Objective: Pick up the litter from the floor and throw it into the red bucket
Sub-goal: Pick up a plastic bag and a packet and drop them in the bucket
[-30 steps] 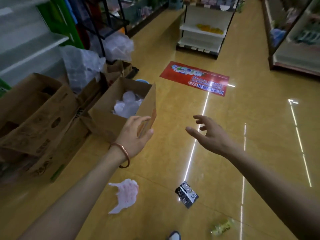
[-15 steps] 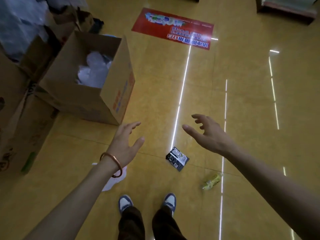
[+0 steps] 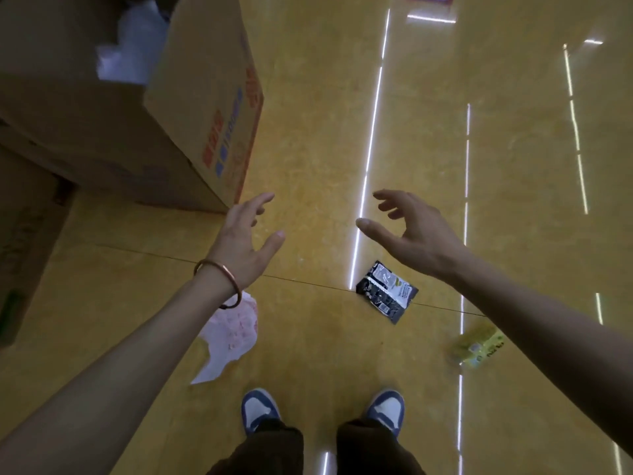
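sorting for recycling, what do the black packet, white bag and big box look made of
Black packet: glossy printed plastic or foil film, going by its sheen and creases. White bag: thin crumpled plastic film with pink print, possibly paper. Big box: matte brown cardboard, printed on one side.

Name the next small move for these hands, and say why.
Probably lower the right hand onto the black-and-white foil wrapper: it lies flat on the yellow floor nearest that open, empty hand, and the left hand is empty too.
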`<state>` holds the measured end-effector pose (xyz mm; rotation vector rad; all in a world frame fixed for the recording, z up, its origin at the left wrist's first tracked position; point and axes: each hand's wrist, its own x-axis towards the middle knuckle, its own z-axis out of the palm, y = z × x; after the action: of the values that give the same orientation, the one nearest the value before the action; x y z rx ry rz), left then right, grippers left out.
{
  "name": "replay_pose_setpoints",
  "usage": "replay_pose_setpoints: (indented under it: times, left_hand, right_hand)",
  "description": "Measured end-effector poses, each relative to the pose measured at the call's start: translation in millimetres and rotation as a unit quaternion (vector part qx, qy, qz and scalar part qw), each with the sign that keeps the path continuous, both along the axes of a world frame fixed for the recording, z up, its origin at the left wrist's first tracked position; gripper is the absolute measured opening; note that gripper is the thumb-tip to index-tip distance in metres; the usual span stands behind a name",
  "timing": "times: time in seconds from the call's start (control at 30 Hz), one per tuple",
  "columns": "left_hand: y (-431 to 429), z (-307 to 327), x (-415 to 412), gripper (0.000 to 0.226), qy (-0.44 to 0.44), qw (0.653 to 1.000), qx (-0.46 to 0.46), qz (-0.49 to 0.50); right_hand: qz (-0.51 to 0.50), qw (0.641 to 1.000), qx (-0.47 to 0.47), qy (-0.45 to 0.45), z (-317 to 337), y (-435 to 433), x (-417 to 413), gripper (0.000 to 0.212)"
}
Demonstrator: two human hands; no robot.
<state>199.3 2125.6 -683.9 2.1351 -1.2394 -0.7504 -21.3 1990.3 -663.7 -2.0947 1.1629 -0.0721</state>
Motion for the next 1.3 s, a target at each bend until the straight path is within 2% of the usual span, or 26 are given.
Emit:
replay_pose_setpoints:
  times: [0.1, 0.27, 0.47, 0.57, 0.67, 0.8, 0.9, 1.03, 1.2, 1.3]
  left_hand:
    - [5.6, -78.2, 9.8, 0.066, 0.000, 0.999, 0.044, -0.012]
    - [21.8, -194.7, 28.3, 0.076, -0.010, 0.995, 0.099, -0.009]
    - [17.8, -292.8, 53.8, 0.077, -0.095, 0.985, 0.131, -0.052]
    - [26.0, -329.4, 67.5, 0.087, -0.172, 0.951, 0.246, -0.079]
    - [43.3, -359.8, 77.4, 0.113, -0.223, 0.893, 0.380, -0.092]
    - [85.2, -384.8, 77.4, 0.147, -0.212, 0.822, 0.525, -0.060]
    - [123.8, -407.0, 72.5, 0.155, -0.192, 0.805, 0.561, -0.029]
    - [144.7, -435.5, 57.5, 0.143, -0.177, 0.826, 0.535, 0.004]
    - [132.7, -442.1, 35.8, 0.091, -0.213, 0.859, 0.458, -0.078]
    - [109.4, -436.3, 26.9, 0.068, -0.169, 0.872, 0.437, -0.141]
  right_hand:
    - [0.009, 1.000, 0.000, -0.003, -69.4, -6.9, 9.5, 0.073]
    - [0.035, 0.999, 0.011, 0.012, -184.1, -10.2, 23.2, 0.088]
    - [0.052, 0.999, -0.001, 0.009, -290.8, -16.0, 44.1, 0.092]
    - [0.067, 0.998, -0.014, 0.007, -330.1, -16.6, 49.2, 0.090]
    - [0.082, 0.996, -0.021, 0.017, -356.7, -12.3, 50.5, 0.091]
    - [0.093, 0.995, -0.008, 0.038, -378.3, 2.1, 45.7, 0.092]
    - [0.099, 0.993, -0.006, 0.063, -386.3, 9.9, 40.1, 0.087]
    - [0.104, 0.991, -0.013, 0.084, -389.6, 10.1, 37.5, 0.087]
    - [0.102, 0.990, -0.014, 0.099, -394.1, 16.3, 33.2, 0.087]
    - [0.113, 0.987, -0.012, 0.112, -395.4, 24.3, 29.3, 0.089]
